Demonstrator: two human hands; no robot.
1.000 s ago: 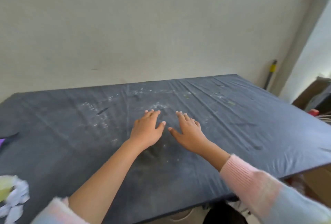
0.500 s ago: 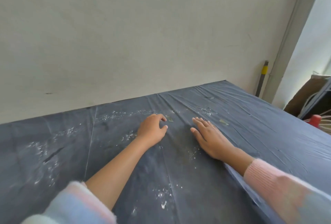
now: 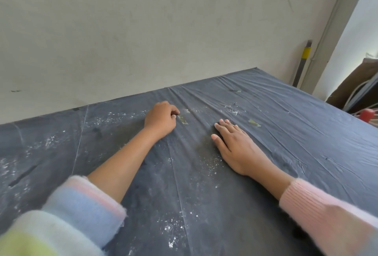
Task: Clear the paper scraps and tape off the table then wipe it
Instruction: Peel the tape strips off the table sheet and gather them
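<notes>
Left hand (image 3: 161,119) curled, fingertips at end of tape strip (image 3: 182,119) just left of right hand (image 3: 237,145); real grip unclear. Right hand flat, fingers straight, pressing table (image 3: 306,133). Second tape bit (image 3: 254,122) just beyond right hand, third (image 3: 237,91) farther. White crumbs (image 3: 170,228) scattered near it. Large scraps not visible; peeling barely begun, wiping not yet done, I'd judge.

Head view — down, close over table (image 3: 306,133)

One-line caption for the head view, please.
Left hand curls at the end of a tape strip on the dusty table; right hand lies flat.
</notes>
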